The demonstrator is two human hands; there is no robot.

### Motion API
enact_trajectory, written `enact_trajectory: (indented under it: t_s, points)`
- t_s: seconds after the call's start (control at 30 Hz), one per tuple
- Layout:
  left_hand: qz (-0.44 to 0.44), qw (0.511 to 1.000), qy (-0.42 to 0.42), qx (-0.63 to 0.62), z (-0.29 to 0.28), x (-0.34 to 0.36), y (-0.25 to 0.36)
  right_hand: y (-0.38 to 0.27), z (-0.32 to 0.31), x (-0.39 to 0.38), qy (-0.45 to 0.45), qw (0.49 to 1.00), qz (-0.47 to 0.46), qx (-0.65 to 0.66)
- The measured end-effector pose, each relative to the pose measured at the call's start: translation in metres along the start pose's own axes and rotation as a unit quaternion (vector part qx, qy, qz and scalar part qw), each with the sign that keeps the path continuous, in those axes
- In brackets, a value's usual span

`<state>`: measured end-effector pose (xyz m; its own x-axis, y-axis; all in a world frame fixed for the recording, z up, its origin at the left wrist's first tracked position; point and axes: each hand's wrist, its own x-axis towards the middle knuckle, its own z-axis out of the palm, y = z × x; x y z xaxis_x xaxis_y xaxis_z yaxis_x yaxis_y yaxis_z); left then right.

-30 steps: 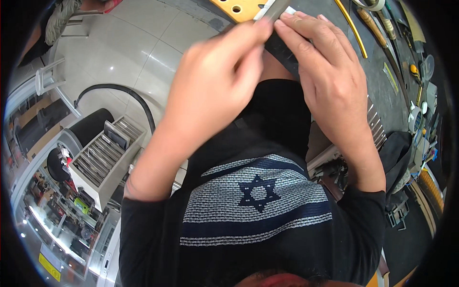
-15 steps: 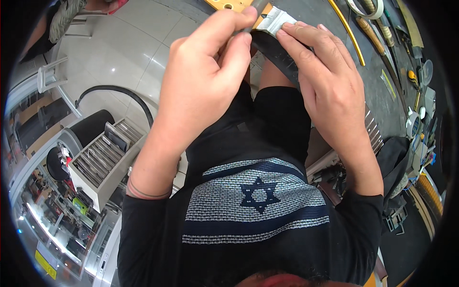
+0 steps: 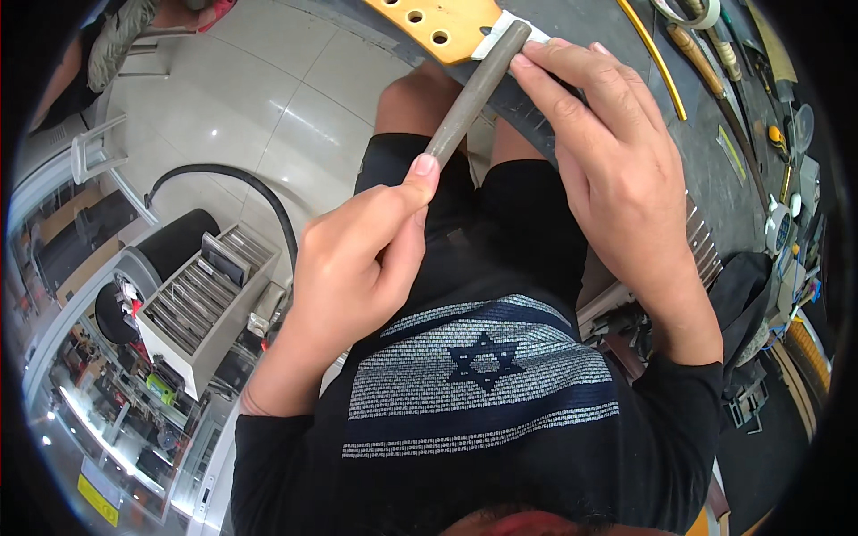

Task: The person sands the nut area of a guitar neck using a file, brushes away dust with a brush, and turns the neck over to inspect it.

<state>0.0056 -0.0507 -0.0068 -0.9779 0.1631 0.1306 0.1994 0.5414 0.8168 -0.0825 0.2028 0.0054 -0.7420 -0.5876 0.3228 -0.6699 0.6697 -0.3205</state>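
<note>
My left hand (image 3: 375, 241) is closed round the near end of a grey-brown bar that looks like a file (image 3: 478, 94). The file slants up and right, its far end lying over white masking tape (image 3: 493, 40). That tape is wrapped where a light-wood guitar headstock (image 3: 456, 20) with round tuner holes meets the neck. My right hand (image 3: 617, 134) lies over the neck just right of the tape, fingertips bent down beside the file's tip. Its thumb and most of the neck are hidden under the hand.
On the grey bench (image 3: 697, 147) at right lie a yellow rod (image 3: 657, 67), a wooden-handled tool (image 3: 697, 62), a tape roll (image 3: 702, 13) and several hand tools. A rack of metal strips (image 3: 192, 299) stands lower left, near a black hose (image 3: 232, 174). Another person's arm (image 3: 116, 54) shows upper left.
My left hand has drawn back down and toward me, exposing the file's length and more of the headstock. My right hand has stayed almost in place.
</note>
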Motion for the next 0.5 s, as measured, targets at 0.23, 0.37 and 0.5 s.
enact_trajectory:
  t_s: [0.23,0.37,0.5]
  points:
    - [0.017,1.000,-0.010,-0.001,0.021,0.065,0.002,-0.003,-0.003,0.003,-0.006,1.000,0.002,-0.022]
    - [-0.019,0.998,-0.050,0.017,-0.009,0.002,0.007,0.003,0.005,-0.002,0.013,1.000,0.003,-0.013]
    - [0.022,0.999,-0.018,0.039,0.015,0.066,0.006,-0.001,0.003,0.003,0.013,1.000,-0.009,-0.015]
